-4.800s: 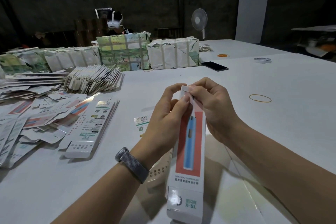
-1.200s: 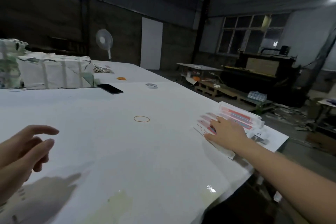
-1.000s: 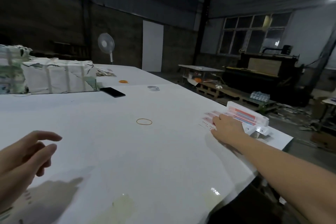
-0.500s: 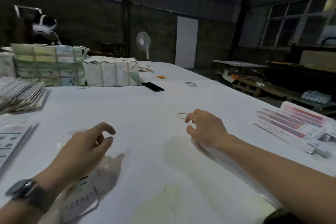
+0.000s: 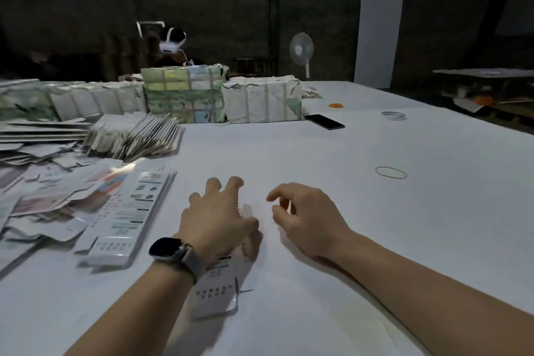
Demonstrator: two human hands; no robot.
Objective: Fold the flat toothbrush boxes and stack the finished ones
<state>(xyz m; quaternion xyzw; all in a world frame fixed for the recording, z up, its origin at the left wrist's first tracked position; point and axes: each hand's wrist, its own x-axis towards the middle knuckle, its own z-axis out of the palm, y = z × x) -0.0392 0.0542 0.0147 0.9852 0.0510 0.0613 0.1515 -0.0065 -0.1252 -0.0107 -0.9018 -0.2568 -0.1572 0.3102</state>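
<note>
Hands extended over the white table (image 5: 375,225). Left hand (image 5: 215,218), watch (image 5: 170,248) at the wrist, lies palm down on a flat toothbrush box (image 5: 218,286), fingers spread and lightly bent; whether they grip it cannot be told. Right hand (image 5: 306,217), just right of that box, hovers with fingers loosely curled, holding nothing. Box lies flat, long axis running from the wearer toward the far edge. Stack of flat boxes (image 5: 127,211) lies left of it, near parallel.

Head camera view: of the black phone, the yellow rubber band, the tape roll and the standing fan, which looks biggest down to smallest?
1. Fan, though it stands far back, so it is really larger still.
2. Phone.
3. Rubber band, close to the phone in span; that order is unsure.
4. Tape roll.
</note>
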